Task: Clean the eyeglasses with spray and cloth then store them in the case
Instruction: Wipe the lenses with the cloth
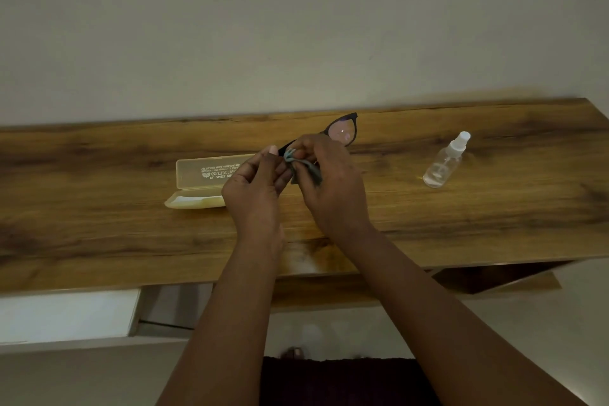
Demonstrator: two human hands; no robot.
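Black-framed eyeglasses (342, 130) are held above the wooden table, one lens sticking out past my fingers at the upper right. My left hand (255, 186) grips the frame's near side, mostly hiding it. My right hand (329, 181) pinches a grey-blue cloth (304, 168) against the hidden lens. The pale translucent case (201, 180) lies open on the table just left of my left hand, lid up. A clear spray bottle (445, 161) with a white nozzle lies tilted on the table at the right, apart from both hands.
The wooden table (99, 208) runs along a plain wall. Its front edge is close to my body. A white surface (66, 316) sits below the table at the left, and a dark opening (494, 277) shows under its right end.
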